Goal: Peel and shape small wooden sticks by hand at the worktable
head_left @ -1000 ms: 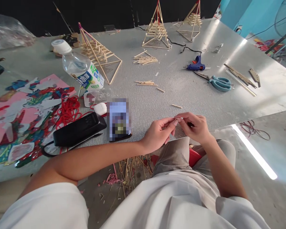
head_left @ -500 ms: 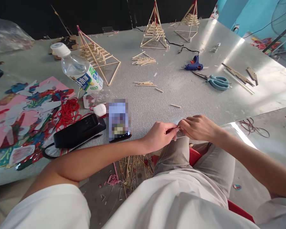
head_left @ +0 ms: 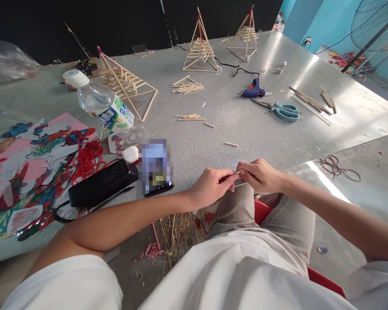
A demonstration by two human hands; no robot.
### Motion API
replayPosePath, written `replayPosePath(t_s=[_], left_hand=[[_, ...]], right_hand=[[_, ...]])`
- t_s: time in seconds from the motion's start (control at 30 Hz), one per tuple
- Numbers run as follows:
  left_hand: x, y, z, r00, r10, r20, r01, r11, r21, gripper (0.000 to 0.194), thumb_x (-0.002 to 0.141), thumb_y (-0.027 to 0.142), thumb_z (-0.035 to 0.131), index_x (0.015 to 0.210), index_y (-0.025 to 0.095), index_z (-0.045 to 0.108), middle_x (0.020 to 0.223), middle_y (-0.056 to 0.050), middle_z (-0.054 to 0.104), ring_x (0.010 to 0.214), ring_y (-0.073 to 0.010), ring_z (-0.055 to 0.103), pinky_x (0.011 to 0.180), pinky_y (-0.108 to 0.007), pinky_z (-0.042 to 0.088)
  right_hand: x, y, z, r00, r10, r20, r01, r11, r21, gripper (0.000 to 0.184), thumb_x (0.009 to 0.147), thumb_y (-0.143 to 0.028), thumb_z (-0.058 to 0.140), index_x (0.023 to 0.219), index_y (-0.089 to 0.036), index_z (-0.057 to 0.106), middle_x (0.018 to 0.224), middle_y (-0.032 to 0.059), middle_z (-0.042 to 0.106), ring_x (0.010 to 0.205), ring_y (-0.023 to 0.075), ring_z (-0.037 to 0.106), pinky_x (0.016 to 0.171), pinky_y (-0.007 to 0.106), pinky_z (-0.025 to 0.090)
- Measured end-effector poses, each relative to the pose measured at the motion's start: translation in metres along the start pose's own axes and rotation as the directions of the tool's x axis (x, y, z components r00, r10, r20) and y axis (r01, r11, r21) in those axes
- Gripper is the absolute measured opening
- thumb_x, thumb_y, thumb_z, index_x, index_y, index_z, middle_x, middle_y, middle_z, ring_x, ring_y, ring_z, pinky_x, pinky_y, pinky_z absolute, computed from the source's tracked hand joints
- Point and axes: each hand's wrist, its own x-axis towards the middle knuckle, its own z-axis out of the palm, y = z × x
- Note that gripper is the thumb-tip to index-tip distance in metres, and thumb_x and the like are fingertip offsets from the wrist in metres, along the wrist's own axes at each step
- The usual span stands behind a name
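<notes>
At the table's near edge, my left hand [head_left: 209,187] pinches a thin wooden stick [head_left: 238,172], mostly hidden by fingers. My right hand [head_left: 261,175] has its fingers closed on the other end of it, the fingertips of both hands almost touching. Just beyond them a short loose stick [head_left: 231,144] lies on the grey table [head_left: 200,150]. Farther back are a small bundle of sticks [head_left: 190,116] and a larger pile of sticks [head_left: 188,88]. A blue glue gun [head_left: 255,89] rests near teal-handled scissors [head_left: 285,112] at the right.
Stick pyramids stand behind, one [head_left: 198,54] at the centre. On the left are a plastic bottle [head_left: 106,105], a phone [head_left: 158,188], a black case [head_left: 100,183], red string [head_left: 89,157] and coloured scraps [head_left: 29,181]. Wooden strips [head_left: 310,101] lie right. Stick litter [head_left: 181,228] covers the floor.
The head view has shifted slightly, so the table things appear lower and farther left. Both hands keep their pinch on the stick, with the right hand's fingers slightly rearranged.
</notes>
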Motion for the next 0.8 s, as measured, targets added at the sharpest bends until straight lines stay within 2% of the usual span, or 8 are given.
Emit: replayPosePath(t_s=[0.13,0.33,0.43,0.5,0.57,0.63,0.7,0.8], left_hand=[[0.000,0.001,0.000,0.999,-0.054,-0.004,0.054,0.998,-0.042,0.048,0.110,0.048,0.056,0.084,0.013,0.078,0.060,0.003,0.052,0.052,-0.0089,0.035,0.054,-0.026,0.024],[0.003,-0.002,-0.001,0.999,-0.034,0.010,0.034,0.999,-0.034,0.049,0.108,0.047,0.060,0.075,0.014,0.075,0.058,0.004,0.048,0.054,-0.0086,0.036,0.056,-0.025,0.024],[0.004,-0.001,-0.002,1.000,-0.030,0.009,0.030,0.998,-0.053,0.051,0.106,0.049,0.062,0.071,0.014,0.074,0.058,0.004,0.047,0.057,-0.0092,0.036,0.057,-0.025,0.024],[0.004,0.000,-0.003,0.999,-0.034,0.018,0.035,0.997,-0.064,0.051,0.104,0.050,0.065,0.070,0.014,0.074,0.058,0.004,0.047,0.058,-0.0093,0.035,0.058,-0.025,0.024],[0.003,0.001,-0.002,0.998,-0.052,0.020,0.053,0.996,-0.072,0.050,0.103,0.050,0.067,0.070,0.014,0.075,0.057,0.004,0.048,0.058,-0.0090,0.032,0.057,-0.026,0.022],[0.002,0.001,-0.002,0.997,-0.076,0.008,0.077,0.993,-0.085,0.048,0.101,0.049,0.069,0.071,0.013,0.078,0.056,0.004,0.050,0.056,-0.0085,0.030,0.056,-0.026,0.020],[0.001,0.000,-0.001,0.996,-0.090,-0.002,0.090,0.990,-0.107,0.046,0.100,0.049,0.071,0.072,0.013,0.080,0.056,0.003,0.056,0.055,-0.0082,0.030,0.055,-0.026,0.020],[0.001,-0.001,0.001,0.997,-0.083,0.000,0.083,0.990,-0.117,0.045,0.098,0.049,0.074,0.072,0.013,0.081,0.059,0.001,0.063,0.055,-0.0083,0.034,0.053,-0.025,0.021]], right_hand=[[0.000,-0.001,-0.002,0.999,0.032,0.023,-0.033,0.996,0.082,0.029,0.116,-0.032,0.036,0.094,-0.023,0.053,0.061,-0.0069,0.048,0.050,0.0118,0.039,0.058,0.026,0.027],[0.000,0.000,-0.002,0.996,0.086,0.025,-0.090,0.972,0.217,0.040,0.117,-0.047,0.045,0.090,-0.021,0.058,0.059,-0.0090,0.045,0.050,0.0093,0.035,0.056,0.025,0.027],[0.003,0.003,-0.006,0.985,0.147,0.092,-0.171,0.904,0.391,0.038,0.113,-0.052,0.055,0.094,-0.020,0.060,0.061,-0.0093,0.047,0.054,0.0088,0.034,0.054,0.023,0.027],[0.007,0.006,-0.012,0.973,0.149,0.175,-0.220,0.827,0.518,0.039,0.109,-0.056,0.061,0.095,-0.020,0.060,0.063,-0.0091,0.049,0.056,0.0089,0.036,0.054,0.022,0.028],[0.011,0.008,-0.019,0.959,0.134,0.249,-0.257,0.781,0.569,0.040,0.107,-0.057,0.065,0.095,-0.019,0.062,0.064,-0.0081,0.051,0.057,0.0092,0.041,0.054,0.022,0.031],[0.014,0.007,-0.025,0.945,0.121,0.304,-0.271,0.811,0.518,0.039,0.108,-0.054,0.063,0.093,-0.019,0.065,0.065,-0.0057,0.057,0.057,0.0096,0.045,0.055,0.023,0.033],[0.014,0.002,-0.029,0.939,0.106,0.328,-0.236,0.892,0.385,0.037,0.113,-0.048,0.055,0.091,-0.020,0.065,0.067,-0.0032,0.062,0.057,0.0102,0.049,0.057,0.024,0.034],[0.008,-0.007,-0.026,0.961,0.062,0.271,-0.107,0.982,0.155,0.033,0.116,-0.036,0.045,0.094,-0.020,0.064,0.075,0.0003,0.066,0.063,0.0122,0.053,0.064,0.026,0.036]])
